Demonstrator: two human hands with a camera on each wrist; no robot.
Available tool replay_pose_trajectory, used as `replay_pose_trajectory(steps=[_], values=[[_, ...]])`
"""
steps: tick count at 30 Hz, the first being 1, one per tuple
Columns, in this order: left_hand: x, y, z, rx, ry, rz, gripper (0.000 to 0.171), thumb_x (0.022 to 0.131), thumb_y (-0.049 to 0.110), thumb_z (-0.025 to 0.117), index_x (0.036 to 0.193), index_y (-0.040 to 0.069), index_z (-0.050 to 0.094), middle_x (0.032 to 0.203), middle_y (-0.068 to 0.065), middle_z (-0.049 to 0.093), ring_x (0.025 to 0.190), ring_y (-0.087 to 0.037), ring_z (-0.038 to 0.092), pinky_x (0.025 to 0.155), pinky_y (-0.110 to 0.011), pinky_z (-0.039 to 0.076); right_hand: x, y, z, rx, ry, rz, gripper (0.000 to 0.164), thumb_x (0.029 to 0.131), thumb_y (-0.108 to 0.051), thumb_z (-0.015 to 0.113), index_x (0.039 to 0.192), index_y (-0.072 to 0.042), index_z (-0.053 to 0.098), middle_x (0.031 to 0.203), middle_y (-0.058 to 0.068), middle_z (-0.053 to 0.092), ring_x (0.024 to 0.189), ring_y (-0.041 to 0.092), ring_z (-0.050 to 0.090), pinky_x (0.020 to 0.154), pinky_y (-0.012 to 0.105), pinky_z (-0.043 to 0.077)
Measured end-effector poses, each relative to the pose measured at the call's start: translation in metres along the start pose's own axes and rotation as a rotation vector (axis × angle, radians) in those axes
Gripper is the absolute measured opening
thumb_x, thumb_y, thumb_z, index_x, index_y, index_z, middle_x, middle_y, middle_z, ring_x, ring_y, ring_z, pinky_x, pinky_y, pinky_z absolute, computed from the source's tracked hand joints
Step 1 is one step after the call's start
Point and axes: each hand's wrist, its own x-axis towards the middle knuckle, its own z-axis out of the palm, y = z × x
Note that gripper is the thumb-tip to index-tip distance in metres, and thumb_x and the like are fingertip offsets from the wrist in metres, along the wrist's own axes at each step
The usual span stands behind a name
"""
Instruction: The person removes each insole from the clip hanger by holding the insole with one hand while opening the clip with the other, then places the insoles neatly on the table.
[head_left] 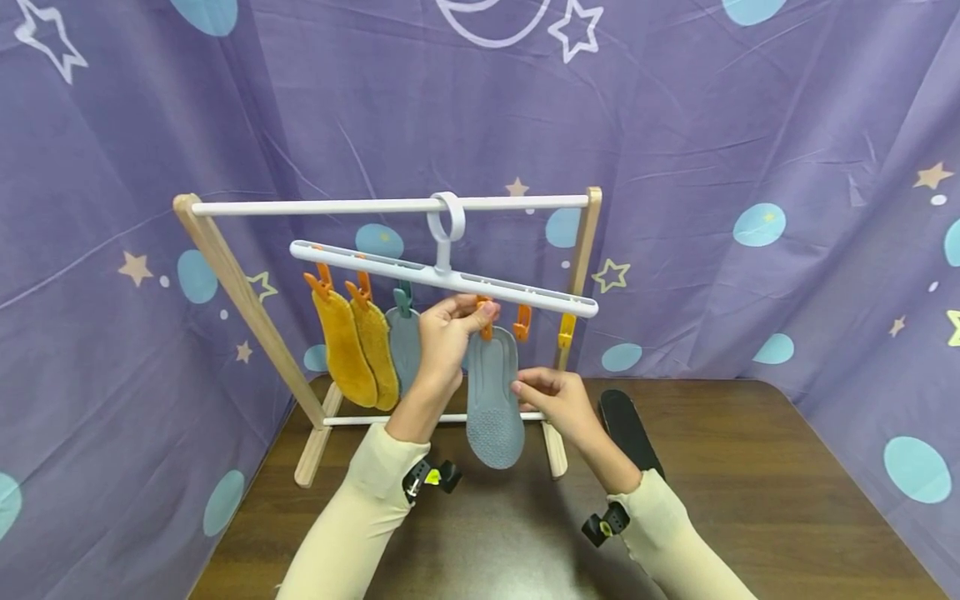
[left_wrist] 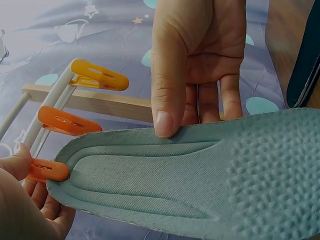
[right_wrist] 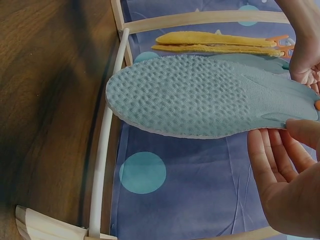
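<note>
A grey-green insole (head_left: 495,408) with a dimpled forefoot hangs heel-up below the white clip hanger (head_left: 375,265). At its heel, my left hand (head_left: 444,337) pinches an orange clip (left_wrist: 54,170) between thumb and fingers; the clip overlaps the heel edge. My right hand (head_left: 558,402) pinches the insole's right edge about midway along, thumb on the dimpled face's side and fingers behind. Further left on the hanger, two yellow insoles (head_left: 341,346) hang from orange clips, beside another grey-green insole (head_left: 405,337) in a green clip, partly hidden by my left hand.
The hanger's ring (head_left: 447,218) loops over the white top bar (head_left: 315,207) of a wooden-sided rack, and the hanger tilts down to the right. An orange clip (head_left: 522,323) and a yellow clip (head_left: 566,332) hold nothing. A black insole (head_left: 628,429) lies on the brown table (head_left: 750,483).
</note>
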Motion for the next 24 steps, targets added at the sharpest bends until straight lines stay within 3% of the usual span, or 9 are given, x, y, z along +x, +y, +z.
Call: replay_pose_trajectory(steps=[5, 11, 19, 24], values=[[0.0007, 0.0011, 0.0006, -0.008, 0.007, 0.0, 0.01, 0.088, 0.0, 0.076, 0.096, -0.006, 0.072, 0.073, 0.009, 0.074, 0.071, -0.006, 0.074, 0.064, -0.019, 0.053, 0.0001, 0.0007, -0.0006, 0.008, -0.011, -0.02, 0.025, 0.095, -0.001, 0.068, 0.112, 0.018, 0.067, 0.105, 0.036, 0.07, 0.078, 0.006, 0.072, 0.073, 0.039, 0.065], [0.0003, 0.0024, 0.0005, -0.005, 0.01, -0.002, 0.01, 0.088, 0.0, 0.076, 0.096, -0.005, 0.072, 0.073, 0.01, 0.074, 0.072, -0.006, 0.074, 0.065, -0.019, 0.053, 0.0001, 0.0029, -0.0005, 0.002, -0.009, -0.031, 0.024, 0.095, -0.001, 0.069, 0.11, 0.017, 0.068, 0.104, 0.036, 0.07, 0.079, 0.006, 0.072, 0.077, 0.053, 0.061], [0.0005, 0.0016, 0.0, 0.005, 0.016, -0.004, 0.011, 0.088, 0.0, 0.077, 0.096, -0.005, 0.072, 0.071, 0.011, 0.073, 0.071, -0.005, 0.073, 0.064, -0.019, 0.052, -0.0007, 0.0029, 0.0002, -0.014, 0.001, -0.001, 0.024, 0.095, -0.003, 0.07, 0.11, 0.016, 0.069, 0.105, 0.034, 0.071, 0.079, 0.006, 0.072, 0.073, 0.038, 0.065], [0.0001, 0.0012, -0.0007, 0.007, 0.016, -0.011, 0.009, 0.087, 0.0, 0.077, 0.093, -0.004, 0.072, 0.071, 0.011, 0.073, 0.071, -0.005, 0.072, 0.065, -0.019, 0.052, -0.0015, 0.0019, 0.0006, -0.008, 0.002, 0.007, 0.025, 0.095, -0.003, 0.07, 0.111, 0.016, 0.069, 0.106, 0.034, 0.071, 0.079, 0.007, 0.072, 0.072, 0.036, 0.065]])
